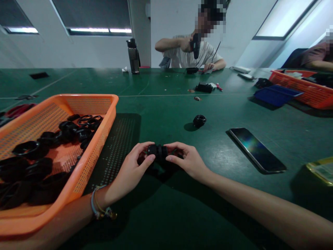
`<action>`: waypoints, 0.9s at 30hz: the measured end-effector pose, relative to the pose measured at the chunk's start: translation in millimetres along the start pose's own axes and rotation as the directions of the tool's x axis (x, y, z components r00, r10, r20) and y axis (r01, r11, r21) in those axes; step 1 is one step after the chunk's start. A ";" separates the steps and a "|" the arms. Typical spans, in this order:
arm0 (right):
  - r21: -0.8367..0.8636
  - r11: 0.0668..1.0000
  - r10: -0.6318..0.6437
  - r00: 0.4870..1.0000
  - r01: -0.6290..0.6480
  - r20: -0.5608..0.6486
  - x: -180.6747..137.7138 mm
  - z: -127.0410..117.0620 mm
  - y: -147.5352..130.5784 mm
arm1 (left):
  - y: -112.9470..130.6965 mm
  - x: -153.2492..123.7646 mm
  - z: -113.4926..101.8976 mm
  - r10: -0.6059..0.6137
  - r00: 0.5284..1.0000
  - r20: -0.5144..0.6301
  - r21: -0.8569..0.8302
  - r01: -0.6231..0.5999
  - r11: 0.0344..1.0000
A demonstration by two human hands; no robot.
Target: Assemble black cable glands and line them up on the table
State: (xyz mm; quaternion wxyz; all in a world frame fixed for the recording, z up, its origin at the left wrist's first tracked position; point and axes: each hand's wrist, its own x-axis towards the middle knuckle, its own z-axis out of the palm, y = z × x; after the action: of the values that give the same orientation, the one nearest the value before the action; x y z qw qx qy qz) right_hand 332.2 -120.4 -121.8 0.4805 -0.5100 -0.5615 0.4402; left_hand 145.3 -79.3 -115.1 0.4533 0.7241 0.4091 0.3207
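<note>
A black plastic cable gland (pixel 157 151) is held level just above the green table, between both hands. My left hand (pixel 136 162) pinches its left end with thumb and fingers. At the other end, my right hand (pixel 191 161) closes its thumb and fingertips on the gland. Another black cable gland (pixel 199 121) lies on the table beyond my right hand. On the left, an orange basket (pixel 110 114) holds several black rings, nuts and gland parts; my left forearm passes along its near right corner.
A phone (pixel 257 149) lies to the right, with a yellow-edged container (pixel 322 170) at the right edge. Across the table a person (pixel 191 48) works with a power driver. A bottle (pixel 133 57), blue tray (pixel 277 94) and second orange basket (pixel 304 90) stand farther back.
</note>
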 end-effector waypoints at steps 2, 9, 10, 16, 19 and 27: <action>0.005 1.000 -0.001 1.000 0.001 0.001 0.0 0.1 0.1 | 1.1 0.0 -0.1 0.004 1.000 -0.002 0.003 -0.004 1.000; 0.003 1.000 0.024 1.000 -0.024 0.006 -0.5 0.5 -1.8 | 3.6 -0.8 0.1 0.005 1.000 -0.001 0.002 -0.005 1.000; 0.005 1.000 0.024 1.000 -0.024 0.008 -0.7 0.4 -2.0 | 3.2 -1.0 0.1 0.007 1.000 -0.003 0.002 -0.007 1.000; -0.035 0.999 -0.008 1.000 0.008 0.009 -1.3 -2.0 0.0 | 1.1 -2.2 0.0 0.002 1.000 -0.001 -0.006 -0.002 1.000; -0.061 0.997 -0.038 0.999 0.038 0.005 -0.9 -2.8 1.6 | 1.6 -2.0 -0.2 -0.002 1.000 -0.006 0.001 0.002 1.000; 0.003 1.000 -0.029 0.999 0.029 0.014 -0.8 -1.5 1.6 | 1.4 -0.8 0.2 0.017 1.000 -0.016 -0.009 -0.018 1.000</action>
State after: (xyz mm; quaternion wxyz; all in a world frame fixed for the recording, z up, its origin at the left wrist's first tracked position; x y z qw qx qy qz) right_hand 334.0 -121.1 -123.2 0.4836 -0.4982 -0.5714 0.4375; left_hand 145.5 -80.5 -113.9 0.4506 0.7229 0.4049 0.3324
